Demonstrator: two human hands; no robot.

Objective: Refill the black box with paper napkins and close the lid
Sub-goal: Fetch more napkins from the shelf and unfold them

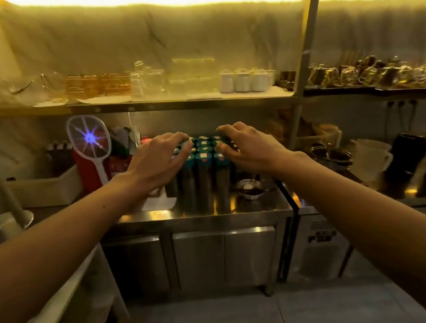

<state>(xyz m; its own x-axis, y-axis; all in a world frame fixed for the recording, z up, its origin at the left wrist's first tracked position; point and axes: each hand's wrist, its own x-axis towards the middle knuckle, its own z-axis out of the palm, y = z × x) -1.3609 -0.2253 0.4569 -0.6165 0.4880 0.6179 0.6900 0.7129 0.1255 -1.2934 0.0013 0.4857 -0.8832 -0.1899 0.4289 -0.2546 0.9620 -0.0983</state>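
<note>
Both arms stretch forward over the steel counter point(203, 215). My left hand point(158, 157) and my right hand point(250, 147) hover palm down, fingers loosely curled, on either side of a cluster of tall dark jars with teal lids point(204, 159). Neither hand holds anything. Whether the fingertips touch the lids is unclear. A white folded sheet, possibly paper napkins point(159, 203), lies on the counter left of the jars. I cannot pick out the black box with certainty; dark containers point(409, 154) stand at the right.
A shelf point(150, 103) above the counter carries glasses and white jugs. An electric fly swatter point(90, 143) leans at the left beside a white bin point(46, 187). A small metal bowl point(249, 187) sits right of the jars. Cabinet doors are below.
</note>
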